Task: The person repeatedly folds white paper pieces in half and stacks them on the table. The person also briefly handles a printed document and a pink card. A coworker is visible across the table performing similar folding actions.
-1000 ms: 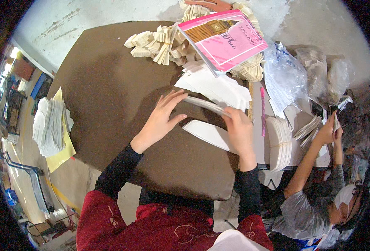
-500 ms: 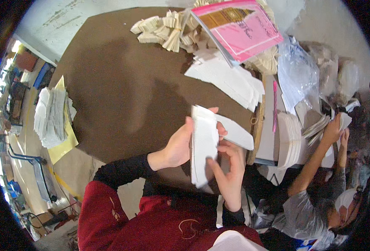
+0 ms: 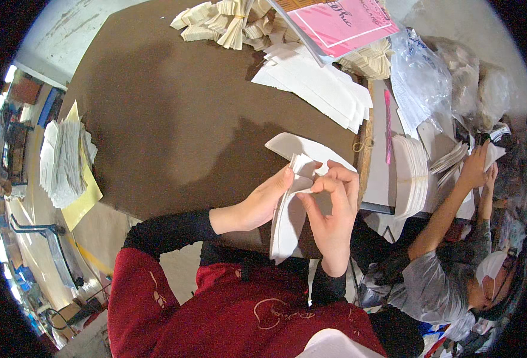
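Note:
Over the near edge of a brown table [image 3: 168, 137], my left hand [image 3: 251, 206] grips a thin stack of long white cut pieces [image 3: 286, 227], thumb on top. My right hand [image 3: 332, 209] pinches the edge of an upper piece, thumb against forefinger, and that piece bends up. Whether the pieces are paper or cloth I cannot tell. Just beyond the hands, a loose white piece [image 3: 290, 143] lies on the table, partly hidden by my right fingers. Farther off is a fanned pile of white pieces [image 3: 311, 86].
Tied cream bundles [image 3: 233, 24] and a pink booklet [image 3: 347, 27] lie at the far side. A white stack [image 3: 64, 164] on a yellow sheet [image 3: 83, 200] sits left. To the right are a pink stick [image 3: 388, 128], clear plastic bags [image 3: 421, 77] and a co-worker's hands [image 3: 475, 170].
My right hand has moved up from the stack's lower part to pinch a piece near its upper end. The upper piece now bends. The loose piece beyond shows more to the left.

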`<state>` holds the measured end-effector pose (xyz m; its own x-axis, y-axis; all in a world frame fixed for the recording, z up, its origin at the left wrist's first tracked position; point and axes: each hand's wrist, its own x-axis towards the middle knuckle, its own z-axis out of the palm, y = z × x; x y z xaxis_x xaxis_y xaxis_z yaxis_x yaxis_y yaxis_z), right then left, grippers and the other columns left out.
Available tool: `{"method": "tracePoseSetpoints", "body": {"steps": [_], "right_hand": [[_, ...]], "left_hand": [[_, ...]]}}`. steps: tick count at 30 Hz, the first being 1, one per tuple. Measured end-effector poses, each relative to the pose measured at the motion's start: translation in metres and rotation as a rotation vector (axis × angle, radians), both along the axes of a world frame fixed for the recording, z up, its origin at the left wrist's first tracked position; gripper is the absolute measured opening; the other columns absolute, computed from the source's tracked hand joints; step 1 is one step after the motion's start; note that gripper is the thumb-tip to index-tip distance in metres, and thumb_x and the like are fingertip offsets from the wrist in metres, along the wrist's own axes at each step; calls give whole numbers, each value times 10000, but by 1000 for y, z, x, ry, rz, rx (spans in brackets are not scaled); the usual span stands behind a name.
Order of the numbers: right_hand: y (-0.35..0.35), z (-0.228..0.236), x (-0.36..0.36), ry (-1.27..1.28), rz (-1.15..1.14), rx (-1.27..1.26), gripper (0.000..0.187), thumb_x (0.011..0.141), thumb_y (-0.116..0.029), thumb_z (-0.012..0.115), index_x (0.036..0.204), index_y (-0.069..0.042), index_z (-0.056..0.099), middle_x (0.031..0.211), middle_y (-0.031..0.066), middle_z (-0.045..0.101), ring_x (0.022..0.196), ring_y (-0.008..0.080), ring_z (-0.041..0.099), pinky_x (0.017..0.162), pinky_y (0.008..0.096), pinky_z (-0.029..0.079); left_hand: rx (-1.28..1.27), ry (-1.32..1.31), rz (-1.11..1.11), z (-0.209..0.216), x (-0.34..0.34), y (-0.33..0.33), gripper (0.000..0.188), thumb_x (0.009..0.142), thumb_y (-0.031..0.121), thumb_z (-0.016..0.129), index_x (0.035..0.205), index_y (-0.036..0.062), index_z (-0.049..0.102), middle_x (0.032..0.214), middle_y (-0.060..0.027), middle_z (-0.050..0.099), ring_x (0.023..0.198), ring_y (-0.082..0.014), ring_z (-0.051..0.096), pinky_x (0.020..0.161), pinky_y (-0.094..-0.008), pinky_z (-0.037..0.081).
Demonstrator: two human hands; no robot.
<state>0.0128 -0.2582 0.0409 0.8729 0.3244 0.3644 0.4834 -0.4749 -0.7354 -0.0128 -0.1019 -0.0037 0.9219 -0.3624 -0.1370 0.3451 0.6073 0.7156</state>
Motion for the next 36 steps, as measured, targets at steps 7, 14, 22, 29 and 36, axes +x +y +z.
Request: {"method": "tracePoseSetpoints", "body": {"steps": [7,14,22,29,36], "right_hand": [[-38,-8,-27,-301,274,536,69,817,-54,725,873,-15,714,854,111,716,663,306,673,559,384,551],[-70,31,-38,-12,680,933,161,824,-31,678,981,-47,710,936,116,724,758,220,708,655,318,551],[6,0,-3,338,13,332,124,839,33,730,960,7,726,934,104,695,828,185,676,746,281,531],[21,-3,-1,255,-113,324,186,805,23,772,985,-5,738,955,86,657,844,179,669,746,277,532],[26,-9,-4,127,-180,247,204,785,1,800,979,-14,741,1022,90,628,881,191,663,733,290,543]], "left_hand": [[-49,110,134,-2,18,12,669,1067,552,293,1482,43,417,1198,-74,613,1079,-172,598,977,-351,499],[7,62,21,4,22,14,721,1039,603,334,1518,66,383,1296,-96,591,1151,-179,568,1043,-357,452],[13,-62,-49,7,11,10,707,1056,551,239,1548,46,295,1604,-72,323,1404,-225,420,1162,-417,363],[0,5,-77,5,9,11,729,1047,568,234,1528,26,315,1548,-93,395,1383,-235,446,1159,-420,369],[190,-63,-28,3,8,9,803,1015,641,224,1496,10,348,1426,-125,498,1303,-216,511,1107,-395,421]]}}
